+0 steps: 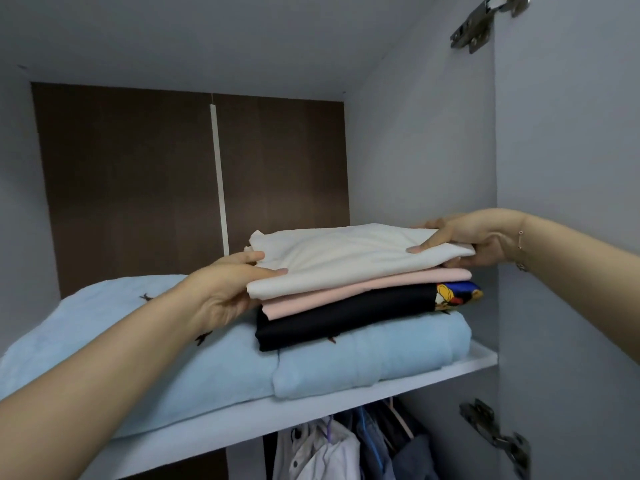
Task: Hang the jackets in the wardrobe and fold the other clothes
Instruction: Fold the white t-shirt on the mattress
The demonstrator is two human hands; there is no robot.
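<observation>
A folded white garment (343,258) lies on top of a stack on the wardrobe's upper shelf (381,386). Under it are a folded pink garment (363,289) and a folded black garment (346,317) with a colourful print at its right end. The stack rests on a light blue blanket (173,362). My left hand (228,292) grips the white garment's left edge, thumb on top and fingers beneath. My right hand (474,240) holds its right edge the same way, thumb pressed on the cloth.
Below the shelf, several jackets and shirts (349,448) hang on hangers. The wardrobe's open door (568,168) stands at the right with metal hinges (485,22) above and below. A brown back panel (138,185) closes the compartment behind.
</observation>
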